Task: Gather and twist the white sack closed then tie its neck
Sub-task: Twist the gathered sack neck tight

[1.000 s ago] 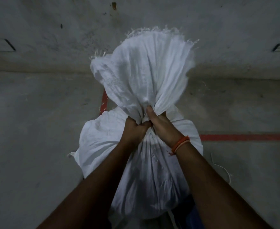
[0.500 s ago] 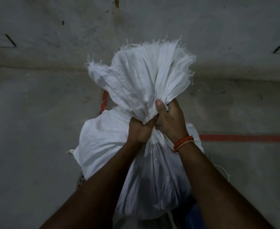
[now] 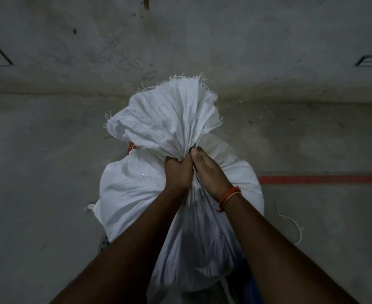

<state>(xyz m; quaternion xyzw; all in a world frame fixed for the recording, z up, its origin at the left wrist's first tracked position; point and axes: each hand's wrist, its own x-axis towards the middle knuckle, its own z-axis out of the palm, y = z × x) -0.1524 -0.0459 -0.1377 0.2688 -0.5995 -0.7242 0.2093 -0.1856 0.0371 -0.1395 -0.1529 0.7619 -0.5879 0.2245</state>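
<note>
Both hands clamp the white sack (image 3: 136, 189) at its gathered neck.
Left hand (image 3: 177, 172) fisted around it; right hand (image 3: 211, 172) gripping at three o'clock, touching.

Two bare hands closed side by side, arms stretched forward

The left hand (image 3: 178, 172) was a tight fist, knuckles up, and touched the right hand (image 3: 209, 172). The right hand was wrapped around the same gathered cloth, thumb pointing forward. Both forearms were bare and reached out from the lower edge. The right wrist carried an orange thread band (image 3: 229, 195).
</note>
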